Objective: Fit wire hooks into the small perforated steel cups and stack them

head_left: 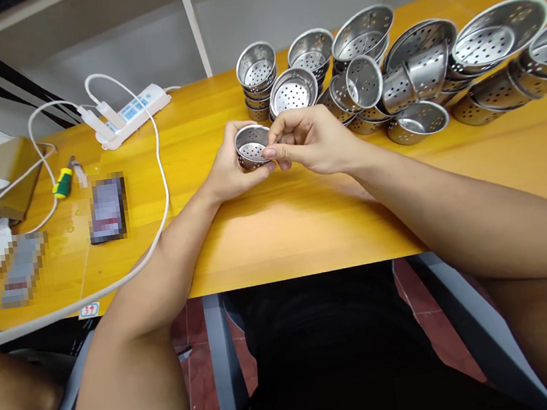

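Steel cup (249, 150): small, perforated, mouth up, held over the table's middle, between both hands; whether its base touches the wood I cannot tell.
Left hand (228, 165): clasped around the cup's left side, thumb stretched along the near wall toward the right hand.
Right hand (318, 140): palm turned inward, fingers curled, thumb and index tips meeting at the cup's right rim; whether they pinch the metal itself I cannot tell.
Left forearm (184, 233): bare, slanting up and inward across the table edge.
Right forearm (433, 194): bare, reaching in from the right at a shallower slant.
Table (307, 234): yellow wood, glossy.
Cup stacks (256, 66): perforated metal, just beyond the hands and to the right; some upright, others lying over.
Power strip (154, 103): white, beyond the left hand, two plugs in it.
White cable (163, 172): looping down past the left forearm.
Screwdriver (64, 183): yellow and green, far left.
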A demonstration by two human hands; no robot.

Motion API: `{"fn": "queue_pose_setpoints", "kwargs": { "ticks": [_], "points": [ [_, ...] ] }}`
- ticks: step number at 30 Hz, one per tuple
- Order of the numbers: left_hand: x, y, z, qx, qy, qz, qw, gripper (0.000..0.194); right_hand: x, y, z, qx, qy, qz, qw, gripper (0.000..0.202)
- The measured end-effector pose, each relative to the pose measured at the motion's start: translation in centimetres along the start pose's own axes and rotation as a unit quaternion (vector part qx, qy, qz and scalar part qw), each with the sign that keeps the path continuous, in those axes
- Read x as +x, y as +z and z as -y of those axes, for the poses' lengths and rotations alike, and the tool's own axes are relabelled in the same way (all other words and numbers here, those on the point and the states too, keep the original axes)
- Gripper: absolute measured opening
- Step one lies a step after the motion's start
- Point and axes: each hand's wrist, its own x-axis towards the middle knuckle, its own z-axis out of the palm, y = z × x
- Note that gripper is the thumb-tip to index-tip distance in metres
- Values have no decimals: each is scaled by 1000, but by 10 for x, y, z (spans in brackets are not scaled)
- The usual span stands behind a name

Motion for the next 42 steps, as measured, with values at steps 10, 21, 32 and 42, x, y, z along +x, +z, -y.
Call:
{"fn": "queue_pose_setpoints", "kwargs": {
  "ticks": [10, 21, 32, 42],
  "points": [
    [0, -1, -4, 7, 20, 3, 1000, 89, 0, -2, 0, -9, 9, 8, 1000, 60],
    [0, -3, -3, 29, 3, 9, 1000, 94, 1, -2, -1, 10, 19, 9, 1000, 61],
    [-2, -9, 33, 50, 8, -40, 998, 103, -5, -2, -14, -189, -92, -61, 976, 63],
    [-1, -22, 43, 86, 8, -80, 993, 102, -9, -2, -13, -387, -135, -48, 911, 53]
  ]
}}
